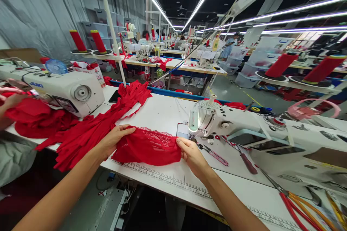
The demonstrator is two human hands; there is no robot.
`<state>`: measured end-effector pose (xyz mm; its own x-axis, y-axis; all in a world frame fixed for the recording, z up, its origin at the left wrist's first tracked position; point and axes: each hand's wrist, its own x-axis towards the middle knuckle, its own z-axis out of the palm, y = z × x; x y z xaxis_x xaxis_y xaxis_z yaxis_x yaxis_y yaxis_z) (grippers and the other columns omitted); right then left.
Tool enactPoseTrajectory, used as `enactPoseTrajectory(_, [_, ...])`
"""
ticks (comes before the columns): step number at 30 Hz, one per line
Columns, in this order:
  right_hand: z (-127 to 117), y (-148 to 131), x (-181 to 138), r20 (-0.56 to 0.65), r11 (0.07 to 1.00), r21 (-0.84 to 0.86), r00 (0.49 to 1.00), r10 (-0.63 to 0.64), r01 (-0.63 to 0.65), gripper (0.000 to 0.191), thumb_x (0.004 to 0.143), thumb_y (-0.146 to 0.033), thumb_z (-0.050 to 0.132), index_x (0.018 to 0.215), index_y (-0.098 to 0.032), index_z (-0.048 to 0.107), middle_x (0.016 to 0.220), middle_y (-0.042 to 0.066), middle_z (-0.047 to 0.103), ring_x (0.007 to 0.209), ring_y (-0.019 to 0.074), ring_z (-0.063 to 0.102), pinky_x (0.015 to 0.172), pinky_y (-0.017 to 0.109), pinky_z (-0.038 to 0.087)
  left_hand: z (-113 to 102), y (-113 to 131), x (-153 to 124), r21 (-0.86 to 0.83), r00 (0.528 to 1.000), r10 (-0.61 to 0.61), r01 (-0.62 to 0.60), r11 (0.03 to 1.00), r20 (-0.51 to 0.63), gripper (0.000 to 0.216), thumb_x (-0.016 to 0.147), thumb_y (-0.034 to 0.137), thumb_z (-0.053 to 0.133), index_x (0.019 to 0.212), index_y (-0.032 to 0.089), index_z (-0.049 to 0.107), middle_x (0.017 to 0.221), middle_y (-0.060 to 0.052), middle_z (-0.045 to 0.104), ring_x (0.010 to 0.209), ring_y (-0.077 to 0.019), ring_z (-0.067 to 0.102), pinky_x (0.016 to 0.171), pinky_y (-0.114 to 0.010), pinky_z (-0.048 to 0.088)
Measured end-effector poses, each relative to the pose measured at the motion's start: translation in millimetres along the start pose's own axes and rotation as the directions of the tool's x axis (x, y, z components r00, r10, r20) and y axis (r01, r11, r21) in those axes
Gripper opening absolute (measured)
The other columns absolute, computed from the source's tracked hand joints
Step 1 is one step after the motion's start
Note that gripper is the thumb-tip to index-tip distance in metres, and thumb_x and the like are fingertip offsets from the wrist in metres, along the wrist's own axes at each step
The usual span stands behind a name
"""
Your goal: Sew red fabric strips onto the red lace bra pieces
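A piece of red lace fabric (148, 147) lies stretched on the white table (162, 115) in front of me. My left hand (112, 140) pinches its left edge, fingers closed on the cloth. My right hand (190, 153) grips its right edge, close to the needle area of the white sewing machine (244, 133). A long heap of red fabric pieces (108, 119) runs from beside my left hand toward the table's far side.
A second white sewing machine (67, 90) stands at left, where another person's hand (12, 99) rests on red cloth. Scissors with red and orange handles (300, 205) lie at right, a screwdriver (244, 158) near the machine. A ruler strip (168, 178) runs along the front edge. Red thread cones (282, 65) stand behind.
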<state>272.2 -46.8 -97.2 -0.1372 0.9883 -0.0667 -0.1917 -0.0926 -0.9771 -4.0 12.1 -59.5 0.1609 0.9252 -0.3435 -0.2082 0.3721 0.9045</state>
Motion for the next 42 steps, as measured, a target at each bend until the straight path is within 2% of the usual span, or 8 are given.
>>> enactPoseTrajectory(4, [-1.1, -4.4, -23.6, -0.139, 0.897, -0.417, 0.965, -0.223, 0.147, 0.045, 0.092, -0.060, 0.055, 0.073, -0.019, 0.060, 0.070, 0.001, 0.057, 0.065, 0.0156, 0.050, 0.059, 0.026, 0.042, -8.1, 6.7, 12.0, -0.030, 0.998, 0.054, -0.055, 0.998, -0.044, 0.031, 0.059, 0.024, 0.091, 0.073, 0.014, 0.065, 0.068, 0.000, 0.069, 0.059, -0.0114, 0.066, 0.056, -0.019, 0.053])
enactPoseTrajectory(8, [-12.3, -12.6, -50.3, 0.068, 0.629, -0.673, 0.879, -0.471, 0.389, 0.028, 0.100, -0.040, 0.048, 0.105, -0.023, 0.070, 0.087, 0.004, 0.068, 0.075, 0.0182, 0.062, 0.064, 0.026, 0.048, -14.6, 26.3, 22.9, -0.020, 0.995, 0.100, -0.100, 0.995, 0.002, 0.034, 0.058, 0.020, 0.090, 0.082, 0.016, 0.067, 0.074, 0.000, 0.071, 0.062, -0.0120, 0.067, 0.060, -0.020, 0.054])
enactPoseTrajectory(13, [-17.9, -22.1, -61.1, 0.396, 0.338, -0.697, 0.732, -0.554, 0.632, 0.035, 0.100, -0.017, 0.045, 0.128, -0.030, 0.061, 0.076, -0.001, 0.064, 0.064, 0.0133, 0.060, 0.057, 0.022, 0.045, -7.7, 56.6, 25.5, 0.064, 0.983, 0.116, -0.126, 0.990, 0.145, 0.035, 0.060, 0.024, 0.091, 0.083, 0.015, 0.067, 0.074, -0.001, 0.069, 0.062, -0.0120, 0.066, 0.058, -0.019, 0.051])
enactPoseTrajectory(20, [21.2, -48.0, -54.5, 0.626, 0.104, -0.624, 0.576, -0.526, 0.774, 0.030, 0.101, -0.013, 0.040, 0.116, -0.021, 0.065, 0.067, -0.002, 0.056, 0.054, 0.0108, 0.048, 0.050, 0.022, 0.034, 10.5, 70.1, 21.9, 0.223, 0.958, 0.123, -0.183, 0.957, 0.259, 0.037, 0.063, 0.037, 0.089, 0.085, 0.016, 0.067, 0.075, -0.001, 0.067, 0.062, -0.0110, 0.062, 0.059, -0.020, 0.048])
enactPoseTrajectory(28, [46.1, -57.6, -44.9, 0.657, 0.073, -0.589, 0.530, -0.537, 0.804, 0.029, 0.105, -0.021, 0.038, 0.105, -0.018, 0.067, 0.065, -0.001, 0.059, 0.055, 0.0103, 0.050, 0.050, 0.023, 0.032, 32.5, 79.7, -2.3, 0.470, 0.861, 0.189, -0.427, 0.773, 0.472, 0.012, 0.079, 0.031, 0.074, 0.081, 0.019, 0.075, 0.078, -0.002, 0.064, 0.076, -0.0161, 0.056, 0.074, -0.025, 0.046])
enactPoseTrajectory(34, [34.6, -62.1, -48.2, 0.659, 0.179, -0.549, 0.554, -0.509, 0.817, 0.029, 0.099, -0.010, 0.039, 0.112, -0.022, 0.062, 0.073, -0.001, 0.066, 0.059, 0.0107, 0.054, 0.053, 0.023, 0.035, 42.2, 80.1, -34.0, 0.550, 0.578, 0.421, -0.811, 0.202, 0.699, 0.030, 0.094, 0.018, 0.048, 0.078, 0.022, 0.072, 0.114, -0.006, 0.046, 0.117, -0.0208, 0.045, 0.101, -0.032, 0.042])
enactPoseTrajectory(36, [33.2, -62.2, -48.4, 0.654, 0.226, -0.519, 0.553, -0.517, 0.824, 0.028, 0.100, -0.010, 0.040, 0.114, -0.023, 0.061, 0.075, -0.001, 0.068, 0.062, 0.0110, 0.057, 0.054, 0.023, 0.036, 40.8, 73.1, -34.9, 0.515, 0.533, 0.474, -0.838, 0.180, 0.701, 0.033, 0.097, 0.019, 0.043, 0.079, 0.021, 0.070, 0.108, -0.006, 0.043, 0.108, -0.0184, 0.047, 0.095, -0.029, 0.045])
enactPoseTrajectory(42, [26.6, -35.9, -48.2, 0.641, 0.322, -0.525, 0.614, -0.460, 0.788, 0.025, 0.103, -0.017, 0.040, 0.115, -0.024, 0.061, 0.084, 0.000, 0.073, 0.069, 0.0112, 0.062, 0.061, 0.022, 0.042, 3.6, 26.9, 3.5, 0.665, 0.665, 0.493, -0.717, 0.210, 0.561, 0.032, 0.094, 0.014, 0.035, 0.088, 0.020, 0.066, 0.093, -0.004, 0.053, 0.091, -0.0161, 0.054, 0.085, -0.028, 0.049])
